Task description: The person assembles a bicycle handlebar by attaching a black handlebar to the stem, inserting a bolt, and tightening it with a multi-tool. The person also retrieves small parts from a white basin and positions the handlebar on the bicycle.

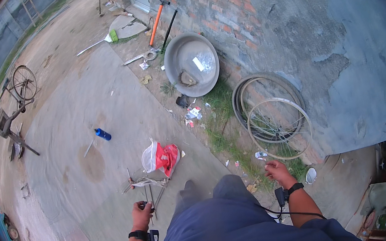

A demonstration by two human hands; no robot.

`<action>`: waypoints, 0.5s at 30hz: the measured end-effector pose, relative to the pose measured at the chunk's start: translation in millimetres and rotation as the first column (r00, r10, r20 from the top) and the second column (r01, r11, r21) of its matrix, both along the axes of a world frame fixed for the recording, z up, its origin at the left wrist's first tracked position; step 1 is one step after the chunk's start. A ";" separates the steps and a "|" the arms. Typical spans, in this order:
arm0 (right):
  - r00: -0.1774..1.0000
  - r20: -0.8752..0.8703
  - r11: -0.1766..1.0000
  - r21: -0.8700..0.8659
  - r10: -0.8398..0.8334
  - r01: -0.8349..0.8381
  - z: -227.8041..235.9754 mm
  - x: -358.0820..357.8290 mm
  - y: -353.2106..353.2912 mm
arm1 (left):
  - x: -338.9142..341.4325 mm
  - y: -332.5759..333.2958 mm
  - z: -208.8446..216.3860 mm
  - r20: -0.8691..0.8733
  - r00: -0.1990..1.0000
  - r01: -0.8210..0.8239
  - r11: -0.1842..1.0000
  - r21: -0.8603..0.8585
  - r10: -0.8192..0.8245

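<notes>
My left hand [142, 216] is closed around a small dark object [146, 205], mostly hidden by the fingers. It hovers beside the thin metal legs [151, 195] of what looks like a folding stool with pale straps [148, 181]. A red and white plastic bag [166, 158] lies against the stool's far side. My right hand [278, 173] is loosely curled with the fingers apart, and I see nothing in it. It is nearest to a spoked bicycle wheel rim [276, 100], which leans with dark tyres [237, 102] by the wall.
A large grey metal basin [169, 69] leans at the wall [365, 47]. An orange-handled hammer [156, 26] and a broom [113, 35] are farther off. A blue bottle [102, 134] lies on the concrete. A bicycle [16, 108] is at far left; litter [193, 114] lies in the grass.
</notes>
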State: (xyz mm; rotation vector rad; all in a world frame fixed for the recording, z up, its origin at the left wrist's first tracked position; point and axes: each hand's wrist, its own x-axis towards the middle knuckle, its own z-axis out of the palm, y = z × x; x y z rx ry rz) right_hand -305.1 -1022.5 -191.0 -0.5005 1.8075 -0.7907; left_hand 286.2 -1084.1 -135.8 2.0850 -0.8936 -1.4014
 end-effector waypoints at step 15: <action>0.999 0.027 0.989 0.148 0.020 -0.024 -10.8 -52.6 -308.6 | -32.6 -240.7 12.8 -0.017 0.979 -0.203 0.975 0.093 0.205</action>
